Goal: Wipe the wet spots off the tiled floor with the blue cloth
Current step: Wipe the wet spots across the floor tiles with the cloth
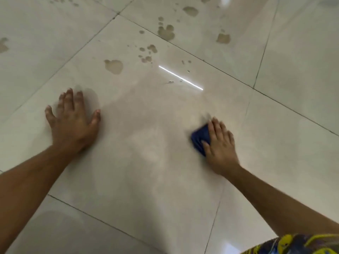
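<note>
My right hand (221, 145) presses a folded blue cloth (200, 137) flat on the pale tiled floor (146, 162), at the right of the big centre tile; the cloth peeks out to the left of my fingers. My left hand (73, 121) rests palm down on the same tile at the left, fingers spread, holding nothing. Wet spots lie farther ahead: a large blotch (114, 66), a cluster of small drops (147, 53), and bigger patches (166, 32) beyond the grout line. The tile area between my hands looks smeared and dull.
Dark grout lines (220, 69) cross the floor diagonally. A bright strip of light (180, 77) reflects off the tile ahead of my hands. More wet marks sit at the far left edge (3, 45) and far top. Patterned yellow and dark fabric (300, 244) shows at the bottom right.
</note>
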